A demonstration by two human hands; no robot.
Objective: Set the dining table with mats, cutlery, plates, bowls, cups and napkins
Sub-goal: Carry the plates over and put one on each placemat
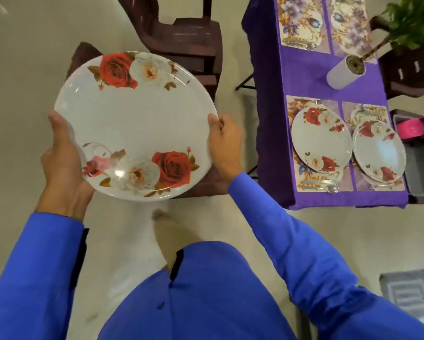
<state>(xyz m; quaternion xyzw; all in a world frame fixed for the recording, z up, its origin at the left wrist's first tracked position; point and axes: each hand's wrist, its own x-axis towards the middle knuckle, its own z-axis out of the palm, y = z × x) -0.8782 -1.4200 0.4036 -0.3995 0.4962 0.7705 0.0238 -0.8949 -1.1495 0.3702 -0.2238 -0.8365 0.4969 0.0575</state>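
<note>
Between the two hands sits a rose-patterned plate (134,123), carried flat and face up above the floor, clear of the table. Left hand (63,163) grips the near-left rim, thumb over the top edge and fingers hidden beneath; right hand (224,146) pinches the opposite rim, fingers tucked under. There may be a second plate stacked below, since a doubled edge shows at the left, but I can't tell for sure.

Now the layout that matters: the purple-clothed table (304,77) lies off to the right of the right hand, well apart from the plate, its long side running away from the person. So the right hand is the nearer one for any placing. Two near mats already carry plates, the left plate (321,141) and the right plate (380,153), their rims close together. Beyond them, further from the hands, two floral mats are bare of plates: the far-left mat (301,23) and the far-right mat (348,23), each with cutlery at its near edge, it seems.

My read is that the carried plate goes to one of those far mats. Watch the white plant pot (346,72), standing between the near and far settings, with its green leaves (412,23) overhanging the far-right mat. A dark chair (186,45) stands beyond the plate, left of the table's edge, narrowing the way in.
</note>
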